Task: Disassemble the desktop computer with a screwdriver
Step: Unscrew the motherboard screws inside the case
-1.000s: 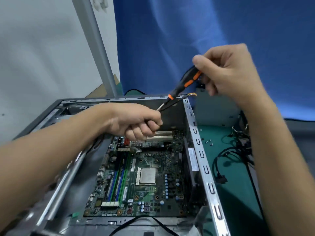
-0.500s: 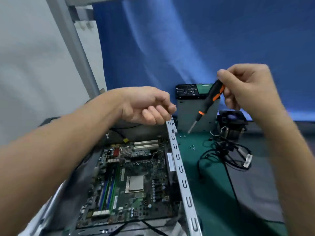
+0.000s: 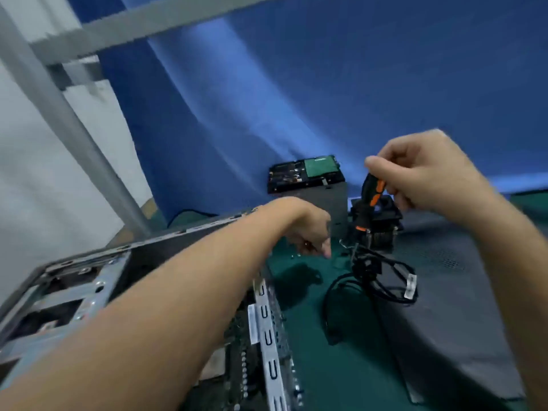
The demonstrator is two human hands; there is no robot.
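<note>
The right hand (image 3: 424, 173) closes its grip round the black-and-orange plastic-handled screwdriver (image 3: 372, 198), tip down. The left hand (image 3: 311, 226) hangs fingers-down over the green bench (image 3: 311, 366) — whether its grip pinches anything I cannot tell. The open grey steel desktop computer case (image 3: 89, 280) lies at left: likely heavy, stiff, sharp-edged — hold its frame. Labels are unreadable.

Blue cloth backdrop (image 3: 326, 84) filled the far side. It hung in loose folds, with paler streaks of light slanting across it. Left of it was a plain pale wall (image 3: 26, 179). A grey metal post (image 3: 74, 134) ran slantwise in front of that wall, met near the top by a grey crossbar (image 3: 148, 22). A dark green mat (image 3: 308, 336) covered the work surface, softly shadowed.
</note>
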